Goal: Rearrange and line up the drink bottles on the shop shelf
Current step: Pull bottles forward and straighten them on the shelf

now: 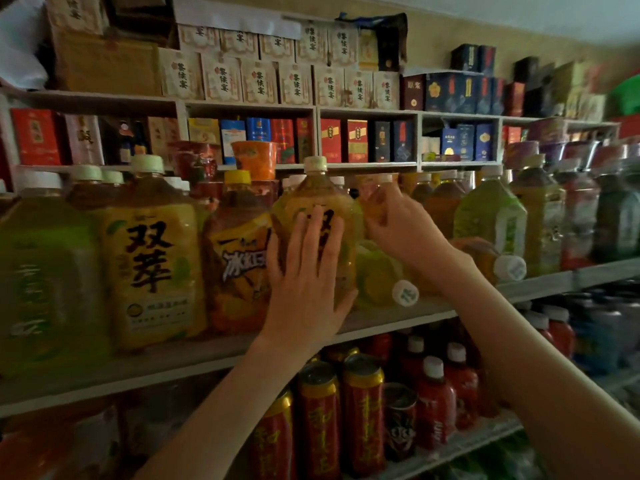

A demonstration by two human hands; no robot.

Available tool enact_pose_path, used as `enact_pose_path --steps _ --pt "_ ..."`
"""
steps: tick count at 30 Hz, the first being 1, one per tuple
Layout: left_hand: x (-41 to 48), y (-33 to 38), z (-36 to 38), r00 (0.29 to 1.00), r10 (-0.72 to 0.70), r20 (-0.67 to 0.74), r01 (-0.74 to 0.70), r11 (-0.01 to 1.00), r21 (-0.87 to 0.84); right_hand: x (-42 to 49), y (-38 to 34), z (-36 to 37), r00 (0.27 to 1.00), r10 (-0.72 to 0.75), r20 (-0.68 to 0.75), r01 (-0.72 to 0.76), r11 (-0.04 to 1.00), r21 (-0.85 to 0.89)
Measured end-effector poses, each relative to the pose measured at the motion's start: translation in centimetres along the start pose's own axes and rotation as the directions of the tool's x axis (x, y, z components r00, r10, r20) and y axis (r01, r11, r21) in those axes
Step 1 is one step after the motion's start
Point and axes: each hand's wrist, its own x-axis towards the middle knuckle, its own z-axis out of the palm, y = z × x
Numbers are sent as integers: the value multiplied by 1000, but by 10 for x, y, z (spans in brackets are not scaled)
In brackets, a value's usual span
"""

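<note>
Closest to where I stand, below the arms, red cans [362,410] sit on the lower shelf and play no part. Above them the left grip [308,268] lies flat, fingers straight and spread, against the label of the big tea bottle [315,192]. It holds nothing and only presses. That bottle stands upright near the front edge of the shelf [381,320], just beside the iced-tea bottle [239,258] on its left. The right grip [398,226] reaches past the big bottle's shoulder, fingers curled about a small bottle [369,194] in the row behind; the view is soft there, but it looks like a pinch high on the body. Under that wrist a green bottle [377,275] lies on its side, cap outward, and farther right an amber bottle [485,254] lies likewise. The step, I'd say, is squaring the tea bottle into the front row while sorting the one behind. Keep the palm low and centred so the tall bottle slides rather than tips, and push straight back until it faces like its neighbours. Lift the small bottle clear instead of dragging it, since the green bottle below could roll off the edge. Far back, boxes [259,81] fill the upper shelves.
</note>
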Motion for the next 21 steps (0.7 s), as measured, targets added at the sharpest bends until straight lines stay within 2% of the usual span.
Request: enact_pose_path --steps 3,5,7,12,17,21 --pt "5 10 14 999 10 44 -12 999 52 -17 20 1 944 124 306 -48 968 -245" --pt "10 13 22 997 -2 74 -5 996 89 -29 27 4 924 105 366 44 925 -378" --pt "12 14 26 992 -30 119 17 994 108 -37 30 8 930 57 364 118 889 -442" --pt "18 27 32 981 -105 161 73 979 189 -54 45 12 938 -119 325 241 899 -366" --pt "16 40 26 973 -141 183 102 973 205 -55 51 17 952 -243 186 294 894 -337" --pt "18 50 17 968 -137 210 108 984 145 -48 51 12 970 -221 101 241 929 -280"
